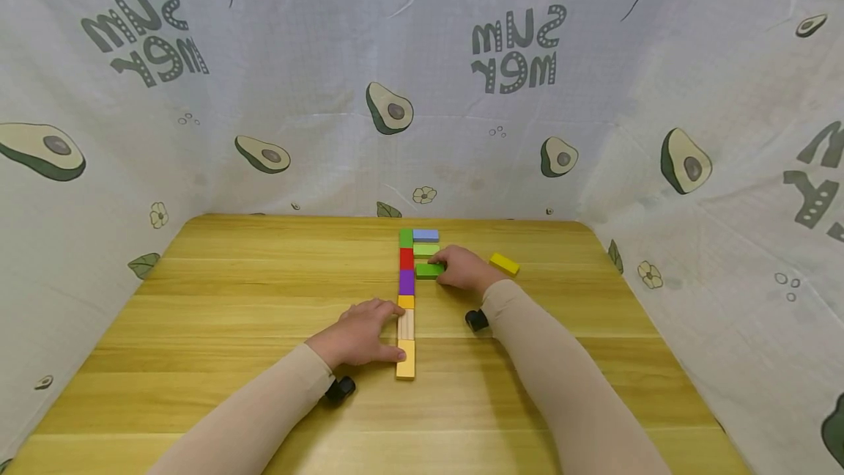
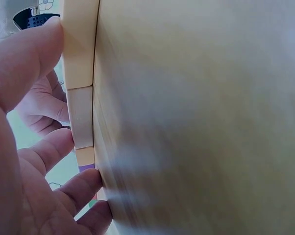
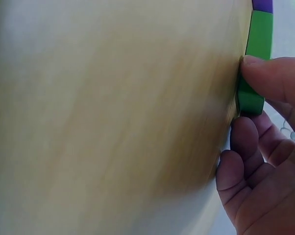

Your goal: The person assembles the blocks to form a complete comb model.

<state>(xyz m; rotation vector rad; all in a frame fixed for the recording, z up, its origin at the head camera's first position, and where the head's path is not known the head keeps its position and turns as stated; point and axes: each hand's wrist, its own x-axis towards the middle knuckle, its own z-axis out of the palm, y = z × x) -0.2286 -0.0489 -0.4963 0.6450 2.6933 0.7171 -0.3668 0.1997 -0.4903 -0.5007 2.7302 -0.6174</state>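
Observation:
My right hand (image 1: 465, 267) pinches a dark green block (image 1: 427, 271) between thumb and fingers. In the right wrist view that green block (image 3: 258, 36) lies flat, one end towards a purple block (image 3: 263, 5). My left hand (image 1: 359, 330) rests at a straight column of blocks, fingers spread. Its thumb touches the pale orange block (image 1: 406, 365) at the near end, and its index fingertip is at the plain wood block (image 1: 409, 325). Farther up stand an orange block (image 1: 406, 302), a purple one, a red one (image 1: 406, 259) and a green one (image 1: 406, 238).
Right of the column's far end, a blue block (image 1: 426, 235) and a light green block (image 1: 426, 250) point sideways. A loose yellow block (image 1: 504, 264) lies beyond my right hand. The wooden table (image 1: 264, 262) ends at a printed cloth (image 1: 316, 94) behind and at both sides.

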